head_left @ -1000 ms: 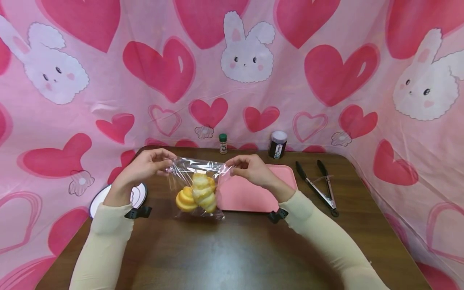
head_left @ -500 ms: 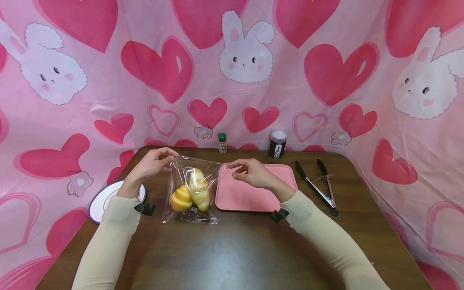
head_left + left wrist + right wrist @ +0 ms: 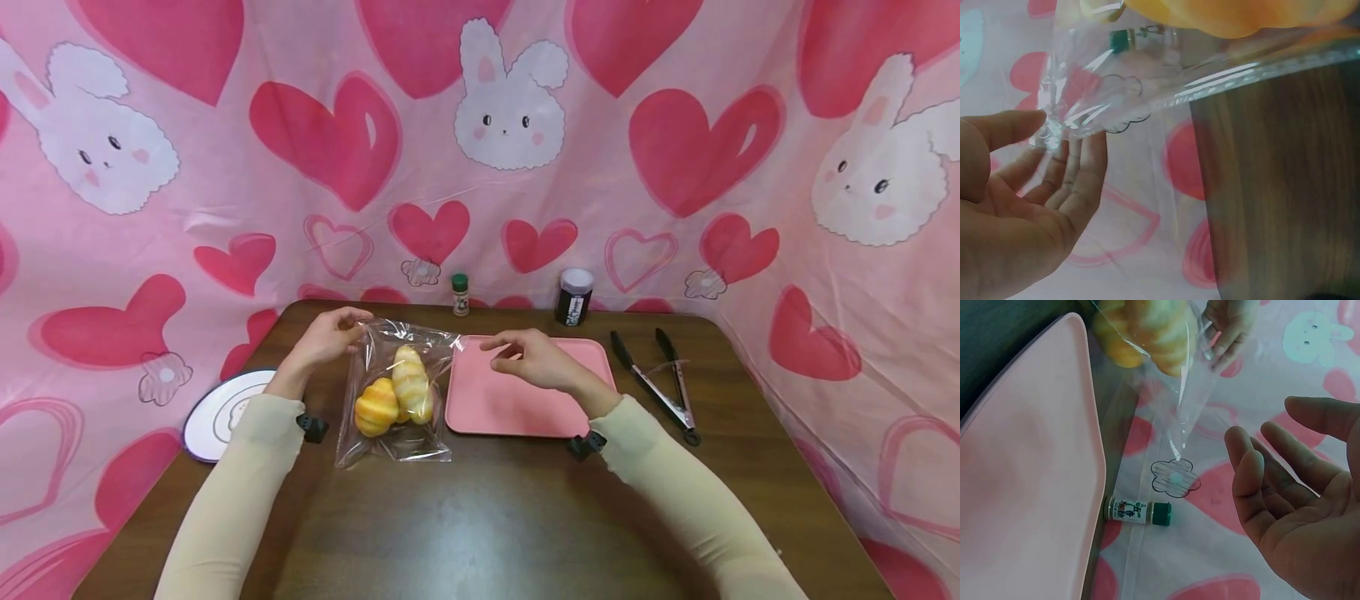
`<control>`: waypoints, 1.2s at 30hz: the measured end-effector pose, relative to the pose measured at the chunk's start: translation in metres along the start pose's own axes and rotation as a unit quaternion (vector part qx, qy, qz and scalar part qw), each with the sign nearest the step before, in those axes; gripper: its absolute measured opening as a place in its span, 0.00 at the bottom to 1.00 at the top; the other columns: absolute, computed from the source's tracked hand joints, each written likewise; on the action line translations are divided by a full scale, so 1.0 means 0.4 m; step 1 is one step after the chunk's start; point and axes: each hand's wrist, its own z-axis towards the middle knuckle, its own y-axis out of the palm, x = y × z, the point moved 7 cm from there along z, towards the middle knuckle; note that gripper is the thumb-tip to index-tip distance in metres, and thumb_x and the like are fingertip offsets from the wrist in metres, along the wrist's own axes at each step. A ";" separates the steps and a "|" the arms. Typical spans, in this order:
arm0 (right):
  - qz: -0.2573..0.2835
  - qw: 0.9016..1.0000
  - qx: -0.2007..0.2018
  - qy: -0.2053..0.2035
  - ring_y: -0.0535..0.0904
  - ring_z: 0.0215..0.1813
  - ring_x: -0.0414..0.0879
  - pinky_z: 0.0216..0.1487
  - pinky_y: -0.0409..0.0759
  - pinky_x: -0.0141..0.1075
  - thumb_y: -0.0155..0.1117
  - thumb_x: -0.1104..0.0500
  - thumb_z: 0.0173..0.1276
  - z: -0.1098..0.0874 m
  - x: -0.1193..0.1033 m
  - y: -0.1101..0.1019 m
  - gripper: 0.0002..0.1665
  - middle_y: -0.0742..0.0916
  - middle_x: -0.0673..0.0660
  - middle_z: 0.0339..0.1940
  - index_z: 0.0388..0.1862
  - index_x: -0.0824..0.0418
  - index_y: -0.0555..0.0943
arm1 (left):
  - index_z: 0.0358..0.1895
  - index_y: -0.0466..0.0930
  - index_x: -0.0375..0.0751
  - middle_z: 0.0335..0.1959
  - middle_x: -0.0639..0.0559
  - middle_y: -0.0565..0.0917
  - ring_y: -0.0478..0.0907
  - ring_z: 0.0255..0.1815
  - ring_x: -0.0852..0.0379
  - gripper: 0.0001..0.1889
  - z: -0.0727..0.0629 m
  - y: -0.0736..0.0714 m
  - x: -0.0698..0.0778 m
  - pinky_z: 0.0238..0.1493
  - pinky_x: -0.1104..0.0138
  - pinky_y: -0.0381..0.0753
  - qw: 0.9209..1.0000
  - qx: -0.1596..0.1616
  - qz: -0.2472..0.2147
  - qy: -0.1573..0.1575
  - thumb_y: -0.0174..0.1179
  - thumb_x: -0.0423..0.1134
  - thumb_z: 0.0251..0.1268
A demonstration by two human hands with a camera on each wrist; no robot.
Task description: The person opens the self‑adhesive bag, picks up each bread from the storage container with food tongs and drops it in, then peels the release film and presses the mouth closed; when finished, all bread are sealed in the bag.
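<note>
A clear plastic bag [image 3: 429,451] hangs from my left hand [image 3: 327,337], whose thumb and fingertips pinch its top corner [image 3: 1054,132]. Inside it lie a round golden bread roll [image 3: 376,407] and a longer pale, ridged bread roll [image 3: 412,387]. Another bit of yellow bread shows between them, mostly hidden. My right hand [image 3: 531,358] hovers over the pink tray [image 3: 525,423], its fingers loosely bent and holding nothing. In the right wrist view, the bag's free corner stands apart from these fingers.
A white plate [image 3: 206,427] with a dark rim lies left, partly behind my left arm. Black-tipped tongs [image 3: 660,393] rest right of the tray. A green-capped shaker [image 3: 461,297] and a dark jar [image 3: 573,302] with a pale lid stand at the back edge.
My right hand has let go of the bag's right corner and drawn slightly right. The bag now hangs from my left hand alone, and the bread inside has shifted a little.
</note>
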 end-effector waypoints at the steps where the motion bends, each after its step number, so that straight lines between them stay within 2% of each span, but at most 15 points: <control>1: 0.001 1.000 -0.002 0.002 0.86 0.50 0.49 0.45 0.84 0.37 0.65 0.59 0.68 -0.002 0.002 0.000 0.19 0.88 0.55 0.55 0.58 0.55 0.84 | 0.67 0.71 0.32 0.53 0.29 0.79 0.83 0.42 0.51 0.21 0.001 0.002 -0.006 0.44 0.61 0.88 1.000 -0.002 0.002 -0.007 0.54 0.34 0.74; 3: 0.002 1.000 -0.006 0.007 0.85 0.49 0.49 0.44 0.84 0.36 0.65 0.59 0.69 -0.005 0.007 -0.001 0.19 0.87 0.55 0.56 0.58 0.54 0.84 | 0.71 0.65 0.33 0.58 0.27 0.77 0.82 0.49 0.44 0.26 0.002 0.007 -0.015 0.51 0.55 0.86 1.000 -0.009 0.021 -0.016 0.56 0.36 0.73; 6: 0.003 1.000 -0.009 0.010 0.84 0.50 0.49 0.44 0.83 0.36 0.65 0.59 0.69 -0.010 0.009 -0.005 0.19 0.87 0.55 0.57 0.58 0.53 0.83 | 0.75 0.60 0.34 0.64 0.24 0.71 0.76 0.57 0.36 0.33 -0.001 0.018 -0.020 0.61 0.45 0.78 0.998 -0.025 0.062 -0.015 0.58 0.40 0.71; 9: 0.004 1.000 -0.011 0.007 0.84 0.49 0.49 0.43 0.83 0.36 0.65 0.59 0.69 -0.016 0.007 -0.011 0.19 0.87 0.56 0.57 0.58 0.54 0.83 | 0.75 0.58 0.31 0.67 0.21 0.65 0.72 0.61 0.30 0.35 -0.005 0.037 -0.014 0.63 0.41 0.73 0.994 -0.044 0.096 0.007 0.60 0.40 0.69; 12: 0.007 1.000 -0.013 0.001 0.84 0.47 0.48 0.42 0.83 0.36 0.64 0.59 0.70 -0.019 0.009 -0.013 0.18 0.86 0.58 0.58 0.58 0.55 0.83 | 0.74 0.60 0.29 0.69 0.21 0.61 0.71 0.61 0.28 0.34 -0.011 0.063 -0.009 0.61 0.41 0.75 0.991 -0.073 0.111 0.022 0.60 0.39 0.69; 18: 0.012 1.000 -0.017 -0.002 0.84 0.47 0.48 0.41 0.82 0.36 0.64 0.59 0.70 -0.023 0.017 -0.013 0.18 0.85 0.58 0.59 0.58 0.55 0.83 | 0.72 0.66 0.33 0.70 0.28 0.69 0.67 0.69 0.28 0.31 -0.026 0.114 -0.001 0.67 0.37 0.68 0.977 -0.162 0.128 0.044 0.59 0.44 0.71; 22: 0.009 1.000 -0.014 -0.003 0.83 0.45 0.48 0.41 0.82 0.36 0.65 0.59 0.70 -0.025 0.022 -0.017 0.18 0.86 0.58 0.58 0.58 0.55 0.83 | 0.69 0.69 0.36 0.64 0.32 0.77 0.73 0.65 0.32 0.28 -0.031 0.137 0.005 0.65 0.39 0.72 0.967 -0.202 0.142 0.068 0.60 0.43 0.70; 27: 0.010 1.000 -0.013 -0.003 0.84 0.46 0.48 0.42 0.82 0.37 0.65 0.58 0.70 -0.031 0.029 -0.026 0.18 0.86 0.58 0.57 0.58 0.56 0.83 | 0.68 0.71 0.36 0.61 0.33 0.79 0.76 0.62 0.33 0.27 -0.029 0.142 0.007 0.63 0.41 0.74 0.963 -0.208 0.154 0.078 0.62 0.42 0.69; 33: -0.015 1.000 0.004 0.004 0.84 0.51 0.49 0.46 0.84 0.37 0.64 0.57 0.70 -0.042 0.046 -0.057 0.18 0.88 0.55 0.56 0.59 0.54 0.83 | 0.69 0.70 0.35 0.64 0.32 0.77 0.74 0.64 0.32 0.29 -0.034 0.141 0.012 0.64 0.40 0.73 0.962 -0.214 0.156 0.065 0.61 0.44 0.69; 36: -0.032 0.999 0.016 0.012 0.84 0.53 0.50 0.47 0.84 0.39 0.63 0.56 0.71 -0.054 0.056 -0.084 0.19 0.88 0.54 0.55 0.59 0.53 0.83 | 0.68 0.70 0.32 0.63 0.31 0.78 0.75 0.64 0.32 0.29 -0.037 0.136 0.021 0.64 0.42 0.75 0.962 -0.200 0.175 0.063 0.61 0.45 0.70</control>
